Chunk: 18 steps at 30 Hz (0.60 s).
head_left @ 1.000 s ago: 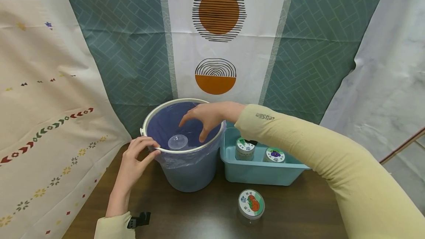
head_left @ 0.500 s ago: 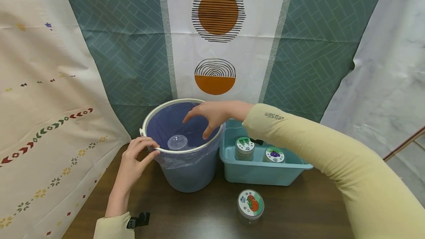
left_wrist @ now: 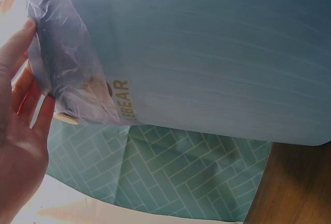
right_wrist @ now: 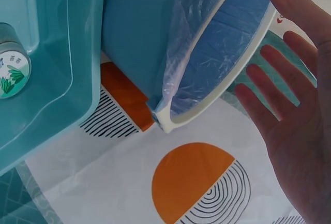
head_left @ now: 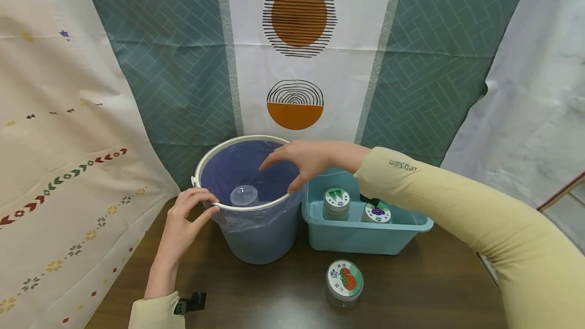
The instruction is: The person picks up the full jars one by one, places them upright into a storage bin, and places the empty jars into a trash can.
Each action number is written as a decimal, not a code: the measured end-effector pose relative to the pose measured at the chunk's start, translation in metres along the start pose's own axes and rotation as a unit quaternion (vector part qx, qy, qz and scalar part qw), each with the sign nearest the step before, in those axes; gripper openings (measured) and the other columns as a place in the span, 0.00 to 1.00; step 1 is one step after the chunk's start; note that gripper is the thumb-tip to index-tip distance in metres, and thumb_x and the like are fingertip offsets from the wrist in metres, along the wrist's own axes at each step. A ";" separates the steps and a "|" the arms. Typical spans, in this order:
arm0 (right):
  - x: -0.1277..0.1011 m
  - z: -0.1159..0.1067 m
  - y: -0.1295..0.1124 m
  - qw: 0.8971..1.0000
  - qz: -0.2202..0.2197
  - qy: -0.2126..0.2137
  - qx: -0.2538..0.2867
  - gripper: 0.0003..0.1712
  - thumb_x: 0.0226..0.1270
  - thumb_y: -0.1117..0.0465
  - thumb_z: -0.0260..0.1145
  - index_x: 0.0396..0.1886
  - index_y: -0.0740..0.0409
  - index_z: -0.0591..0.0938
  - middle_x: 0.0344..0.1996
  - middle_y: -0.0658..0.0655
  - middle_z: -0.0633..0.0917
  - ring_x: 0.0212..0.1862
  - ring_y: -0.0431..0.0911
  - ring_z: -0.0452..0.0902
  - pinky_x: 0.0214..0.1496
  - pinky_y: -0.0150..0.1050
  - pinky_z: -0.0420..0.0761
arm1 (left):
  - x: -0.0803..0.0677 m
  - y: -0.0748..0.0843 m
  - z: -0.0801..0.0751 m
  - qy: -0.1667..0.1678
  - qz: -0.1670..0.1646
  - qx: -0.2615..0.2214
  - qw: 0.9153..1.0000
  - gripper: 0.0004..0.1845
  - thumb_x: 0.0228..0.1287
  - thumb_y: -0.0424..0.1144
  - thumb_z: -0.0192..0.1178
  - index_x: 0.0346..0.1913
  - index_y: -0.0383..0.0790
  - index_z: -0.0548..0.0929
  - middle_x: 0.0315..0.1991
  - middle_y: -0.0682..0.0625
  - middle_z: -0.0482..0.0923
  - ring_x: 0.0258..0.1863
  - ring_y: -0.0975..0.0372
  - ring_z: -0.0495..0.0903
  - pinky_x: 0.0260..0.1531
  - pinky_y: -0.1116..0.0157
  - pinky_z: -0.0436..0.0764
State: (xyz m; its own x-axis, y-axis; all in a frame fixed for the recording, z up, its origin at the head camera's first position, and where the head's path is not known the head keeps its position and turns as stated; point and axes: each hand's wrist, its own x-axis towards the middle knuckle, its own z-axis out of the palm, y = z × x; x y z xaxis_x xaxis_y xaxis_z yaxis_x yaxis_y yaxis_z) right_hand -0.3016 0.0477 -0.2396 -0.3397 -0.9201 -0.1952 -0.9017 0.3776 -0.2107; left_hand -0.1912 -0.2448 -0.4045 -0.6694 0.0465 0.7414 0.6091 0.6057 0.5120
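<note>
We see the desk (head_left: 411, 293), and at its back, at about 11 o'clock, the big blue bucket (head_left: 260, 237) with a thin bag liner (left_wrist: 67, 74). Our left hand (head_left: 183, 222) holds the bucket rim at 9 o'clock, fingers curled on it. Our right hand (head_left: 306, 159) is over the rim at 2 o'clock, fingers spread and empty. The tray (head_left: 361, 237) at 3 o'clock of the bucket holds two jars. One jar (head_left: 345, 282) stands at 5 o'clock. A clear cup (head_left: 244, 195), maybe a lid, lies inside the bucket. We think the drop step is over; next, the right hand must grab another jar.
</note>
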 end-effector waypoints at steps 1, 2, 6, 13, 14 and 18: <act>-0.003 0.001 0.000 1.000 -0.003 0.006 0.000 0.41 0.58 0.52 0.73 0.72 0.48 0.69 0.71 0.49 0.71 0.73 0.46 0.65 0.76 0.47 0.64 | 0.000 0.000 0.000 0.000 0.000 -0.001 1.000 0.17 0.47 0.23 0.73 0.38 0.45 0.85 0.42 0.51 0.81 0.50 0.73 0.69 0.53 0.80 0.65; -0.005 0.002 0.000 1.000 -0.008 0.012 0.000 0.41 0.58 0.53 0.73 0.72 0.48 0.70 0.71 0.49 0.72 0.73 0.47 0.65 0.76 0.47 0.64 | 0.000 0.000 0.000 0.000 -0.001 -0.002 1.000 0.17 0.48 0.23 0.72 0.39 0.45 0.85 0.42 0.52 0.81 0.50 0.73 0.69 0.53 0.80 0.65; -0.015 0.009 0.000 0.999 -0.025 0.038 0.006 0.39 0.59 0.53 0.73 0.70 0.50 0.71 0.69 0.50 0.74 0.72 0.47 0.67 0.75 0.47 0.66 | -0.001 0.000 0.000 0.004 -0.001 -0.007 1.000 0.17 0.47 0.22 0.73 0.39 0.44 0.86 0.41 0.51 0.80 0.50 0.72 0.70 0.53 0.80 0.65; -0.035 0.028 0.001 0.996 -0.035 0.081 0.015 0.36 0.60 0.51 0.72 0.69 0.47 0.73 0.67 0.47 0.76 0.69 0.44 0.70 0.72 0.46 0.70 | -0.001 -0.001 -0.001 -0.002 -0.009 -0.012 1.000 0.17 0.49 0.22 0.72 0.39 0.44 0.86 0.42 0.52 0.80 0.50 0.73 0.70 0.53 0.80 0.65; -0.038 0.031 0.002 0.995 -0.035 0.087 0.016 0.35 0.60 0.50 0.72 0.68 0.46 0.73 0.66 0.46 0.76 0.68 0.43 0.70 0.71 0.45 0.71 | -0.001 -0.001 0.000 -0.002 -0.007 -0.011 1.000 0.17 0.49 0.22 0.72 0.39 0.44 0.86 0.42 0.51 0.80 0.50 0.73 0.70 0.53 0.80 0.65; -0.049 0.045 0.002 0.993 -0.043 0.111 0.022 0.33 0.61 0.50 0.71 0.67 0.45 0.74 0.64 0.44 0.78 0.66 0.43 0.73 0.68 0.44 0.74 | -0.001 -0.002 0.000 -0.003 -0.005 -0.010 1.000 0.16 0.49 0.22 0.72 0.39 0.44 0.86 0.42 0.51 0.80 0.50 0.73 0.70 0.54 0.80 0.65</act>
State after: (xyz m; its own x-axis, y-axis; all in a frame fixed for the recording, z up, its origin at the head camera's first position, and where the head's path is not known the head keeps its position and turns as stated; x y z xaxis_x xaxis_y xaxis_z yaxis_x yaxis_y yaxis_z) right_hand -0.2748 0.0985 -0.2734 -0.3163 -0.9478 0.0396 -0.9194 0.2959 -0.2592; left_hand -0.1921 -0.2460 -0.4067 -0.6786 0.0448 0.7332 0.6098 0.5909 0.5283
